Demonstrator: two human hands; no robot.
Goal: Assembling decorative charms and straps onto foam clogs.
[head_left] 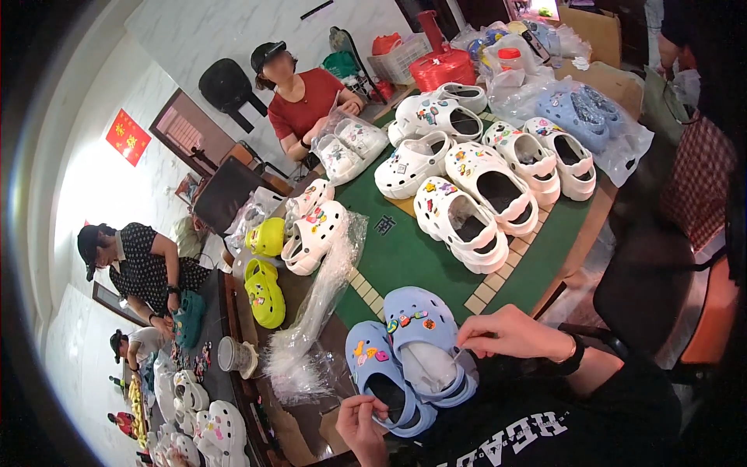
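Observation:
Close in front of me stand two light blue clogs with colourful charms, the left clog (366,342) and the right clog (420,303), toes pointing away. My left hand (363,428) is closed at the left clog's heel strap, thumb and fingers pinching its side. Over the right clog's opening my right hand (517,338) is closed in a pinch by its rim; whatever thin thing it grips is too small to make out. A whitish liner (428,373) shows inside the right clog. The left clog's opening looks dark inside.
Several white clogs (455,222) with charms crowd the green tabletop (389,265). Clear plastic bags (311,327) lie left of the blue clogs, near lime green clogs (264,296) and a plastic cup (237,356). A bagged blue pair (580,117) sits far right. Other people work beyond.

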